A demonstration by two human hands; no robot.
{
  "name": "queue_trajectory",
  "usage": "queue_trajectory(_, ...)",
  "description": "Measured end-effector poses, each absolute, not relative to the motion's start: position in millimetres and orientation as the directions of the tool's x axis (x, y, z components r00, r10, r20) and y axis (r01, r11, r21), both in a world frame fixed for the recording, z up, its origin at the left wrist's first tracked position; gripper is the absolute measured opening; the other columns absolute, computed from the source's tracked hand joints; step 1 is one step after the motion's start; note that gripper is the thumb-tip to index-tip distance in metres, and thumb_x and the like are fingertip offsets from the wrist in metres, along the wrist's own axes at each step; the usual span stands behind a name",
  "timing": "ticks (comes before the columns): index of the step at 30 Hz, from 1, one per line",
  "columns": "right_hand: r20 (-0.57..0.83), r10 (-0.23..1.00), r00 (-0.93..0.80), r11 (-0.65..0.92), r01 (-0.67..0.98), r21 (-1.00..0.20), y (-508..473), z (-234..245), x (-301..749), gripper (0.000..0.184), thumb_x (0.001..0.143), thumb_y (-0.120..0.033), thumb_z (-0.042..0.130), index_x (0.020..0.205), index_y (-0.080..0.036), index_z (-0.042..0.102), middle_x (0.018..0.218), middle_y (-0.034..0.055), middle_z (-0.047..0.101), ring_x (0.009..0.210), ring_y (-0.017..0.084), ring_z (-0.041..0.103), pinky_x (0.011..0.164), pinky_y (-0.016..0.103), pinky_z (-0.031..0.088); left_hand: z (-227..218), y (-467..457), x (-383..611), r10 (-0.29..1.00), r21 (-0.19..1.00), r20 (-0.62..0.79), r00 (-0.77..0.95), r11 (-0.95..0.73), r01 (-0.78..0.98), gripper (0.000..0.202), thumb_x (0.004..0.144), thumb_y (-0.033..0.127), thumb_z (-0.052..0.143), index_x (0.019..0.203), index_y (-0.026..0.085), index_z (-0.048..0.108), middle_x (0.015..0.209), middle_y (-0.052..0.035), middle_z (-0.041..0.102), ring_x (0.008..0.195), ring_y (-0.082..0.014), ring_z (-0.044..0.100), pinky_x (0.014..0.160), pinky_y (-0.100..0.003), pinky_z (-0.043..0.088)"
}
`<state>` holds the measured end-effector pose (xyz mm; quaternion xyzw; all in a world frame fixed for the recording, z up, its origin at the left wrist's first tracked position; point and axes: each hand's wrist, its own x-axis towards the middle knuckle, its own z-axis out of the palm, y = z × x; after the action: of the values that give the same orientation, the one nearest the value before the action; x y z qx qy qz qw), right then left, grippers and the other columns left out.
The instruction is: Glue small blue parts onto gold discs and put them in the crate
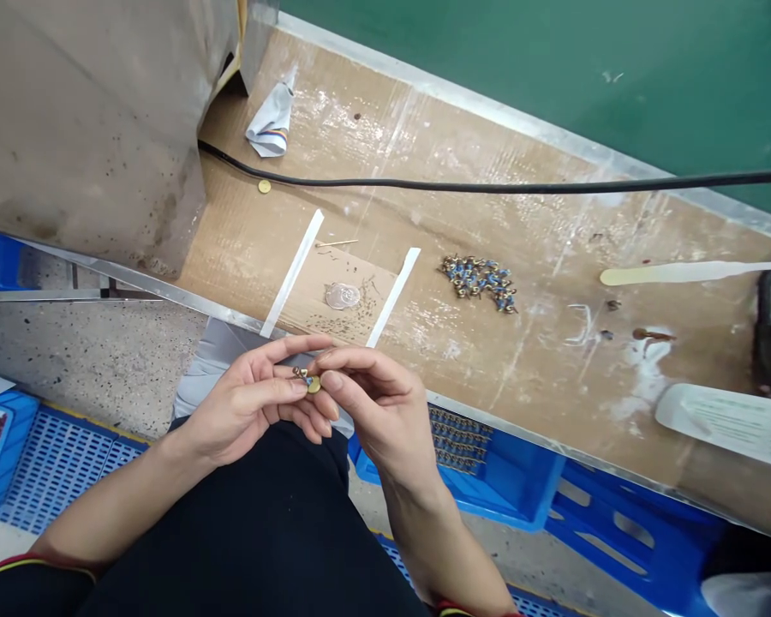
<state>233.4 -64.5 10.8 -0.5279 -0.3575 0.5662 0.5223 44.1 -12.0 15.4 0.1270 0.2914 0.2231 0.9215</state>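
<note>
My left hand (257,398) and my right hand (379,403) meet in front of me, just below the bench's metal edge. Between their pinched fingertips sits a tiny brass and blue part (308,380), touched by both hands. On the brown bench top (424,248) lies a small heap of similar brass and blue parts (481,281), up and to the right of my hands. A clear round disc (343,296) rests between two white strips (294,272).
A black cable (488,185) runs across the bench. A crumpled cloth (271,120) lies at the back left, a small brass coin-like disc (265,186) below it. A pale flat stick (681,272) lies right. Blue crates (520,480) stand under the bench edge.
</note>
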Motion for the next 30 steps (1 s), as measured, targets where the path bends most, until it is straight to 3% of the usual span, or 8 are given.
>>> queue_trajectory(4, -0.272, 0.958, 0.088, -0.244, -0.246, -0.938, -62.6, 16.1, 231.2, 0.014, 0.104, -0.041, 0.086, 0.105, -0.027, 0.085, 0.082, -0.0012, 0.083, 0.073, 0.017, 0.082, 0.067, 0.029, 0.072, 14.4, -11.5, 43.7, 0.464, 0.339, -0.496, 0.734, 0.882, -0.328, 0.049, 0.104, 0.013, 0.078, 0.152, 0.019, 0.073, 0.094, -0.0093, 0.089, 0.081, -0.0198, 0.088, 0.075, -0.024, 0.073)
queue_trajectory(13, -0.281, 0.958, 0.066, -0.24, -0.359, -0.902, -58.2, 25.7, 225.6, 0.005, 0.103, -0.032, 0.088, 0.104, -0.028, 0.085, 0.08, -0.0025, 0.082, 0.069, 0.017, 0.08, 0.067, 0.031, 0.071, 12.0, -10.9, 41.5, 0.439, 0.265, -0.5, 0.747, 0.898, -0.35, 0.044, 0.104, 0.013, 0.079, 0.147, 0.02, 0.078, 0.084, -0.0064, 0.086, 0.071, -0.0157, 0.083, 0.069, -0.02, 0.069)
queue_trajectory(15, -0.263, 0.963, 0.062, -0.225, -0.352, -0.909, -60.1, 23.6, 225.7, 0.002, 0.104, -0.029, 0.086, 0.106, -0.029, 0.085, 0.085, -0.0026, 0.084, 0.07, 0.016, 0.08, 0.068, 0.031, 0.071, 11.8, -12.3, 41.7, 0.455, 0.3, -0.5, 0.737, 0.889, -0.345, 0.046, 0.104, 0.015, 0.079, 0.149, 0.021, 0.077, 0.082, -0.0044, 0.085, 0.068, -0.0145, 0.081, 0.068, -0.02, 0.068)
queue_trajectory(17, -0.238, 0.969, 0.067, -0.205, -0.322, -0.924, -64.0, 19.4, 226.9, 0.006, 0.106, -0.025, 0.083, 0.11, -0.03, 0.085, 0.093, -0.002, 0.086, 0.072, 0.015, 0.08, 0.07, 0.031, 0.071, 12.9, -14.7, 42.2, 0.515, 0.43, -0.503, 0.694, 0.846, -0.316, 0.049, 0.105, 0.019, 0.08, 0.154, 0.021, 0.072, 0.082, -0.0034, 0.085, 0.068, -0.015, 0.081, 0.068, -0.021, 0.069)
queue_trajectory(21, -0.074, 0.989, 0.128, -0.066, -0.066, -0.996, -73.9, 8.1, 231.3, 0.028, 0.104, -0.013, 0.082, 0.123, -0.032, 0.085, 0.118, 0.001, 0.088, 0.106, 0.02, 0.084, 0.094, 0.037, 0.07, 18.7, -20.3, 42.5, 0.774, 0.878, -0.402, 0.489, 0.478, -0.036, 0.053, 0.11, 0.017, 0.073, 0.163, 0.022, 0.064, 0.094, -0.0013, 0.087, 0.083, -0.0148, 0.084, 0.086, -0.025, 0.072)
queue_trajectory(23, 0.06, 0.99, 0.126, 0.052, 0.064, -0.997, -77.7, 3.2, 232.4, 0.043, 0.1, -0.005, 0.082, 0.132, -0.034, 0.083, 0.125, 0.0014, 0.087, 0.119, 0.023, 0.082, 0.104, 0.042, 0.068, 21.0, -22.4, 42.3, 0.862, 0.969, -0.232, 0.452, 0.165, 0.184, 0.056, 0.11, 0.01, 0.068, 0.164, 0.023, 0.062, 0.102, 0.0, 0.088, 0.09, -0.0136, 0.086, 0.094, -0.025, 0.071)
queue_trajectory(27, 0.308, 0.944, 0.123, 0.276, 0.221, -0.935, -82.2, -3.3, 230.8, 0.062, 0.092, 0.006, 0.083, 0.142, -0.03, 0.079, 0.125, 0.005, 0.087, 0.113, 0.024, 0.083, 0.1, 0.044, 0.07, 22.2, -24.9, 41.7, 0.852, 0.804, 0.171, 0.496, -0.411, 0.43, 0.062, 0.107, 0.002, 0.067, 0.165, 0.021, 0.058, 0.124, -0.0046, 0.089, 0.098, -0.015, 0.089, 0.097, -0.024, 0.071)
queue_trajectory(30, 0.41, 0.901, 0.139, 0.362, 0.278, -0.89, -84.7, -6.6, 229.6, 0.06, 0.089, 0.011, 0.082, 0.137, -0.025, 0.081, 0.118, 0.0066, 0.088, 0.104, 0.023, 0.085, 0.091, 0.041, 0.072, 24.2, -25.7, 42.1, 0.794, 0.663, 0.291, 0.533, -0.569, 0.486, 0.061, 0.106, 0.001, 0.069, 0.164, 0.016, 0.056, 0.137, -0.0107, 0.087, 0.093, -0.0163, 0.09, 0.091, -0.025, 0.072)
